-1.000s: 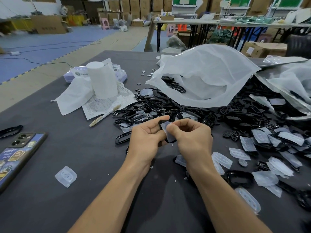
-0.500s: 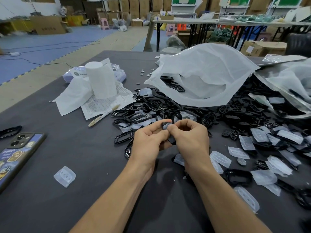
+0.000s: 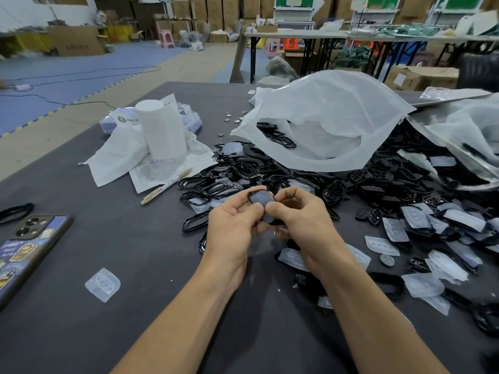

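Note:
Both hands meet over the middle of the dark table (image 3: 151,333). Between them is a small black frame with a translucent pad (image 3: 261,199) pressed into it. My left hand (image 3: 232,228) grips its left side, thumb on top. My right hand (image 3: 299,220) pinches its right edge between thumb and curled fingers. Behind the hands lies a heap of black plastic frames (image 3: 237,174). Several loose translucent pads (image 3: 380,245) lie to the right, and one pad (image 3: 102,284) lies alone at the left.
A large white bag (image 3: 324,122) with black parts inside lies behind the heap. A paper roll (image 3: 162,130) stands on printed sheets, with a pen (image 3: 166,186) beside them. A phone (image 3: 24,249) lies at the left edge. Small coin cells (image 3: 232,117) are scattered further back.
My hands have turned the piece a little, so its padded face shows more fully between the thumbs. Both hands stay in the same spot over the table.

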`<state>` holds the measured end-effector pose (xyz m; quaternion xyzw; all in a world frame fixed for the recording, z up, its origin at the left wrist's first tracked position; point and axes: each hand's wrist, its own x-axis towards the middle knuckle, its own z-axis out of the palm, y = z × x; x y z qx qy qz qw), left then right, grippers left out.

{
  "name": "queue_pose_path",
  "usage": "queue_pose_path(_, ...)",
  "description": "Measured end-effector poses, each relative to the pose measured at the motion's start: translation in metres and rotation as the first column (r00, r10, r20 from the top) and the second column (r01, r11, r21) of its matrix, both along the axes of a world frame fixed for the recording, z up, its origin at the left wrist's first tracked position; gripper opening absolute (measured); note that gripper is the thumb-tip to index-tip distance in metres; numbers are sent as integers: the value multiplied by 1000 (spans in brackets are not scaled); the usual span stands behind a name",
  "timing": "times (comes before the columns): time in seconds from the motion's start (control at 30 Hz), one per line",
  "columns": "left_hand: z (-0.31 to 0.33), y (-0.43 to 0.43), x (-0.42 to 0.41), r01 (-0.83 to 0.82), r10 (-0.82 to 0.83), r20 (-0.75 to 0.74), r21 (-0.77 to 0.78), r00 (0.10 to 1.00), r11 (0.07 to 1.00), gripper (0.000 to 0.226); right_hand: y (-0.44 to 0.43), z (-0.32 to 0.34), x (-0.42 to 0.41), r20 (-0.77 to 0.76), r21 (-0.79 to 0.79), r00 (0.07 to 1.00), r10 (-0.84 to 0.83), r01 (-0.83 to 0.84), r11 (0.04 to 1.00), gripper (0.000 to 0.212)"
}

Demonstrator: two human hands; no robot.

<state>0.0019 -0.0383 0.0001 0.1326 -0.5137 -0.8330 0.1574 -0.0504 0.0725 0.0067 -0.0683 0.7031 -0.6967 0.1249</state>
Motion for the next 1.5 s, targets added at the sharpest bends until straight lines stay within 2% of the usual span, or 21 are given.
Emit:
queue_pose_path(0.07, 0, -1, 0, -12, 12, 5, -41, 1000, 999, 30, -1, -2, 1, -35, 11, 999, -28, 29, 1000, 15)
queue_pose_path(0.2, -5, -1, 0, -51, 59, 24, -242, 998, 969, 37, -3, -5, 2, -94, 49, 995, -42, 47, 998, 14)
queue_pose_path(0.3, -11, -7, -2, -84, 129, 62, -478, 990, 874, 26, -2, -6, 1, -136, 127, 989, -52, 69, 989, 13)
queue_pose_path(0.33, -12, -9, -2, -85, 135, 67, -494, 989, 866, 25, -1, -5, 0, -146, 141, 988, -59, 79, 987, 14)
queue_pose_path(0.67, -4, -15, -1, -110, 168, 136, -359, 976, 927, 12, 2, 1, 1, -200, 147, 979, -46, 76, 986, 27)
queue_pose_path(0.87, 2, -14, 1, -101, 142, 145, -257, 979, 961, 17, -2, 0, 2, -131, 74, 990, -55, 65, 995, 13)
queue_pose_path(1.07, 3, -13, 1, -91, 126, 163, -206, 978, 974, 16, -1, -3, 1, -154, 92, 986, -71, 85, 992, 27)
queue_pose_path(1.27, 6, -12, 4, -32, 65, 152, -211, 986, 977, 33, 0, -2, 1, -194, 71, 977, -90, 105, 992, 23)
queue_pose_path(1.4, 7, -13, 4, -42, 94, 181, -270, 979, 962, 23, -1, -2, 3, -242, 121, 968, -60, 91, 988, 23)
queue_pose_path(1.5, 6, -15, 3, -37, 106, 205, -317, 973, 948, 28, -1, -2, 4, -259, 132, 964, -66, 103, 986, 22)
